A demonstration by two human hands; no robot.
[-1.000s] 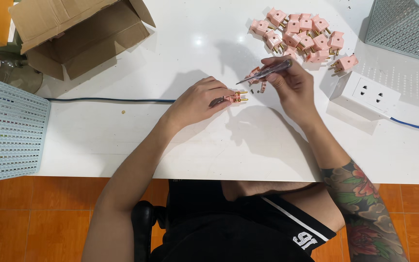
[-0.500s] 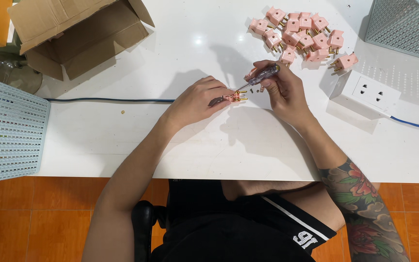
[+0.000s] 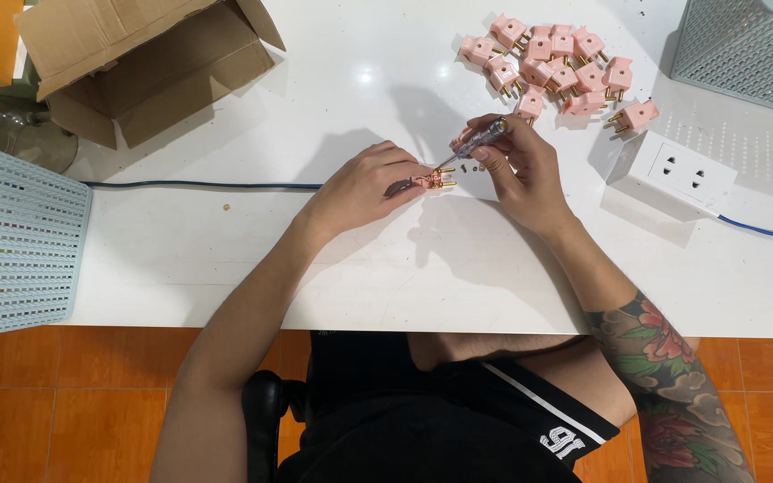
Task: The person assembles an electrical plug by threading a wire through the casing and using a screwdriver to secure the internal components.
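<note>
My left hand (image 3: 361, 187) pinches a small pink plug adapter (image 3: 429, 181) with brass pins against the white table (image 3: 225, 250). My right hand (image 3: 519, 166) grips a small screwdriver (image 3: 473, 141) with a clear handle, its tip angled down onto the adapter. A few tiny screws lie on the table just right of the adapter, under my right fingers.
A pile of several pink plug adapters (image 3: 555, 68) lies at the back right. A white power strip (image 3: 673, 173) with a blue cable (image 3: 199, 185) sits to the right. An open cardboard box (image 3: 149, 67) stands back left, with mesh baskets at the left (image 3: 11, 237) and far right (image 3: 749, 49).
My right hand has swung the screwdriver from lying nearly level above the adapter to pointing down with its tip on it. My left hand has stayed put.
</note>
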